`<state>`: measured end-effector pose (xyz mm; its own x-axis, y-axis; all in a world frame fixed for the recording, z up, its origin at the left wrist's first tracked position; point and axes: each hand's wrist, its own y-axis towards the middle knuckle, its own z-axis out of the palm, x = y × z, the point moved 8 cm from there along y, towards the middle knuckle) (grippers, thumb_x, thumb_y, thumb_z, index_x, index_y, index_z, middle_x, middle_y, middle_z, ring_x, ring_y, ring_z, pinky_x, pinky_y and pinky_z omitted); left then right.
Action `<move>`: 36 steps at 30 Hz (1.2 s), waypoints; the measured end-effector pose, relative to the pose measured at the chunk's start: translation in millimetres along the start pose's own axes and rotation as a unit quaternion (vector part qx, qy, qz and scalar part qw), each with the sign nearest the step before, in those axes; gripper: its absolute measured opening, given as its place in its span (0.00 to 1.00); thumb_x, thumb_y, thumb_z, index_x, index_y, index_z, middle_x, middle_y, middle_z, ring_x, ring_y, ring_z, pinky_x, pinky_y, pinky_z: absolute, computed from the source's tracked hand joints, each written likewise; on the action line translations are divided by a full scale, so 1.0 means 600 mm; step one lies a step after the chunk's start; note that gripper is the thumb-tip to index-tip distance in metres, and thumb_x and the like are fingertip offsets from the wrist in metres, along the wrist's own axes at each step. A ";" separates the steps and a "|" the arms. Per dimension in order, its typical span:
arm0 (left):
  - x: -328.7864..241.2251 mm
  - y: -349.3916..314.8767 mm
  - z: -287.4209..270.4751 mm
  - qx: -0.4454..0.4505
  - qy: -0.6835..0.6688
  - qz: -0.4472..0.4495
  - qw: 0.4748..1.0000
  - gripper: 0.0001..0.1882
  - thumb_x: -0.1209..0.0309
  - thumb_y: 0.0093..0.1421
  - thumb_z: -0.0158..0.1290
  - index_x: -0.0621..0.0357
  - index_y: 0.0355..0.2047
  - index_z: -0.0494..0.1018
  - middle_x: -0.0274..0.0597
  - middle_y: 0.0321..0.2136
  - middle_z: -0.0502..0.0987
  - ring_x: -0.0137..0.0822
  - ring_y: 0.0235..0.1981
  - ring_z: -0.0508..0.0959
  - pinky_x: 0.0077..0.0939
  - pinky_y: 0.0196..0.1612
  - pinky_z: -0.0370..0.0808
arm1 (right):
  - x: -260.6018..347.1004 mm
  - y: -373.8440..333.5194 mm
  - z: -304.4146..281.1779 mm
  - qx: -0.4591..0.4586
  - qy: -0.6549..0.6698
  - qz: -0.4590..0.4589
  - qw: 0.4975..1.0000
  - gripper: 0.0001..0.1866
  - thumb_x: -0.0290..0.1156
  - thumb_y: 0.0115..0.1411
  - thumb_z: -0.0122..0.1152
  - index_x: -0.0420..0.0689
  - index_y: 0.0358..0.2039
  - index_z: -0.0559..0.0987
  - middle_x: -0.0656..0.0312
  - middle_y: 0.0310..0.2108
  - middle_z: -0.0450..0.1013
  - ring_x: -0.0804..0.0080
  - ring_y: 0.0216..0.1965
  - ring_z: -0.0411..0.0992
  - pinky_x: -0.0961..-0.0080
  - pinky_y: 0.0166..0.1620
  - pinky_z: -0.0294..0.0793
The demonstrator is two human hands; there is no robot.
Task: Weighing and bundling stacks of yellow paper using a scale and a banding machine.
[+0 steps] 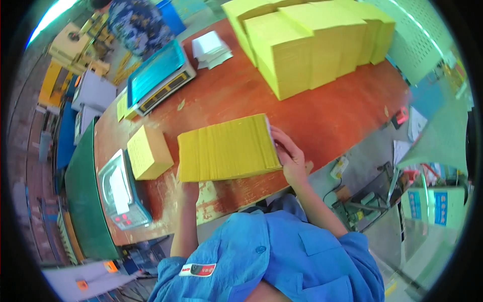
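**At the near edge of the red-brown table: squaring a yellow paper stack**

At the stack's right end, the right hand (291,157) lies flat and open-palmed, fingers pressed against the end face, grasping nothing. The left hand (187,187) is mostly hidden under the stack's near left corner; cannot tell whether it grips or only props.

The thick block of yellow paper sheets (227,148) lies between both hands, near the front edge of the red-brown wooden table (327,116), sheet edges facing up.

Judgement: press both ends inward evenly and keep the block low to the table, so the sheets do not fan or slip.

Just left, a smaller yellow paper block (149,152); beyond it a white weighing scale with red digits (121,194). Further back, a second scale with a teal pan (158,75), loose white sheets (210,49), and tall yellow stacks (312,40).
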<state>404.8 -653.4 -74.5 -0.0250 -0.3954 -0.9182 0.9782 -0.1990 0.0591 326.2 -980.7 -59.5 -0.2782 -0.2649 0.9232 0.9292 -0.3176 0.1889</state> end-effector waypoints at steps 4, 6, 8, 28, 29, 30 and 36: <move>0.002 0.001 0.033 0.041 -0.022 -0.013 0.999 0.26 0.63 0.64 0.52 0.61 0.59 0.64 0.39 0.56 0.68 0.31 0.55 0.70 0.27 0.55 0.68 | 0.020 -0.008 0.003 -0.011 0.008 -0.026 1.000 0.21 0.13 0.61 0.43 0.38 0.54 0.73 0.55 0.62 0.63 0.65 0.63 0.61 0.70 0.64 0.58; 0.011 0.012 0.048 -0.004 -0.008 -0.049 0.999 0.26 0.65 0.65 0.50 0.61 0.61 0.63 0.40 0.58 0.67 0.31 0.57 0.68 0.28 0.58 0.65 | 0.014 0.004 -0.006 -0.023 0.005 -0.028 0.999 0.21 0.14 0.62 0.43 0.37 0.54 0.72 0.55 0.63 0.62 0.65 0.63 0.61 0.70 0.64 0.59; -0.001 0.010 0.055 -0.012 -0.014 -0.038 0.999 0.27 0.64 0.65 0.49 0.60 0.63 0.61 0.42 0.60 0.66 0.32 0.59 0.66 0.28 0.60 0.63 | 0.005 -0.002 -0.010 -0.034 0.015 -0.040 0.998 0.20 0.25 0.65 0.51 0.39 0.57 0.70 0.57 0.61 0.65 0.67 0.62 0.62 0.70 0.63 0.60; 0.051 -0.059 0.145 0.199 0.274 -0.197 0.920 0.30 0.51 0.70 0.32 0.62 0.61 0.62 0.40 0.56 0.69 0.35 0.57 0.67 0.32 0.60 0.62 | 0.134 -0.222 -0.062 -0.252 0.045 0.110 0.960 0.16 0.32 0.69 0.47 0.42 0.54 0.71 0.66 0.48 0.72 0.77 0.49 0.69 0.79 0.53 0.67; 0.068 -0.081 0.179 0.235 0.248 -0.197 0.919 0.30 0.51 0.70 0.33 0.62 0.61 0.62 0.41 0.56 0.69 0.36 0.58 0.67 0.33 0.60 0.62 | 0.155 -0.280 -0.097 -0.311 0.044 0.091 0.945 0.16 0.32 0.69 0.47 0.42 0.54 0.71 0.66 0.48 0.72 0.77 0.49 0.69 0.79 0.53 0.67; 0.083 -0.097 0.177 0.271 0.249 -0.210 0.906 0.31 0.50 0.70 0.34 0.62 0.61 0.61 0.42 0.57 0.69 0.37 0.58 0.67 0.35 0.61 0.62 | 0.159 -0.324 -0.107 -0.327 0.084 0.102 0.936 0.15 0.31 0.69 0.46 0.42 0.53 0.72 0.66 0.47 0.72 0.78 0.48 0.69 0.79 0.52 0.67; 0.137 -0.265 0.368 0.380 0.112 -0.349 0.849 0.30 0.50 0.69 0.37 0.61 0.61 0.60 0.44 0.56 0.69 0.37 0.53 0.72 0.33 0.55 0.71 | 0.193 -0.592 -0.199 -0.398 0.074 0.098 0.909 0.19 0.32 0.69 0.47 0.42 0.58 0.70 0.65 0.51 0.72 0.77 0.50 0.70 0.76 0.53 0.69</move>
<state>201.8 -852.5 -72.6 -0.4219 0.2208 -0.8793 0.3236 -0.8693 -0.3735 -65.4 -1007.3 -59.5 -0.2109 -0.4890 0.8464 0.5101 -0.7937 -0.3314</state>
